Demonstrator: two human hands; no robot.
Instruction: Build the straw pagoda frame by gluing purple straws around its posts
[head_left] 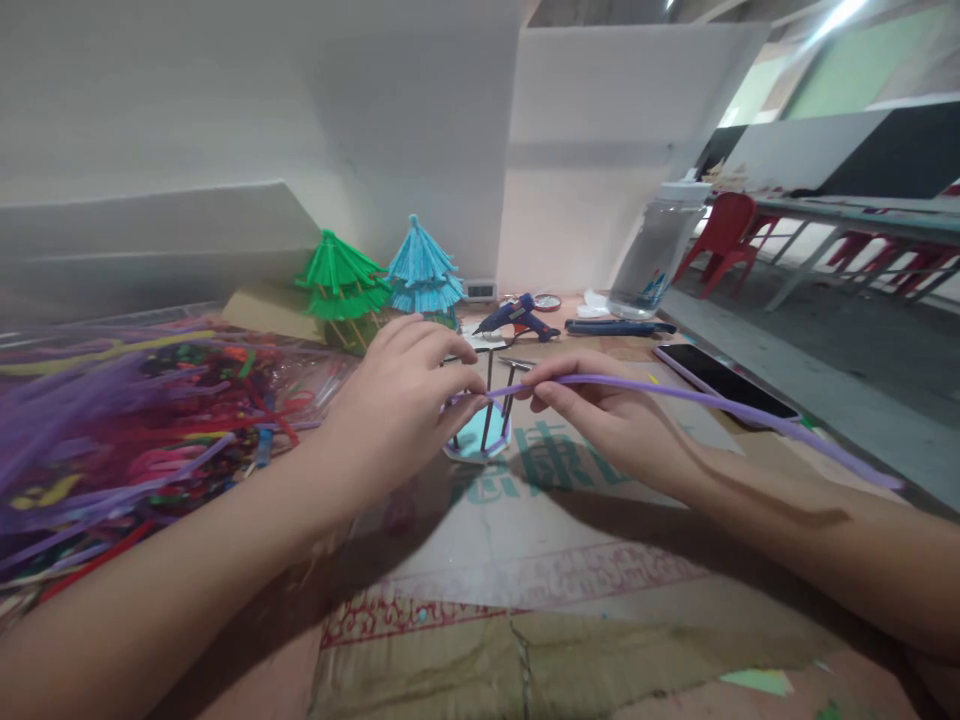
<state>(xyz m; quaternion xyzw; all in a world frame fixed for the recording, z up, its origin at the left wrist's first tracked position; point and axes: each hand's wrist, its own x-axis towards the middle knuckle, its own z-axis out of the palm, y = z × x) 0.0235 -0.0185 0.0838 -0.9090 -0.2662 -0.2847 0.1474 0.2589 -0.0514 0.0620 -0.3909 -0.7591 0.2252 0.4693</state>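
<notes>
A long purple pipe cleaner runs between my two hands, its loose end trailing over my right forearm. My left hand pinches it near one end, beside the dark upright posts of a small frame. My right hand grips it between thumb and fingers a little to the right. The small frame has a light blue base edged in purple, with several dark posts standing on it; my left fingers hide part of it. Behind stand a green tiered pavilion model and a blue one.
A heap of coloured pipe cleaners lies at left. Toward the back are a blue glue gun, a utility knife and a water bottle. A phone rests at right. Printed cardboard covers the table.
</notes>
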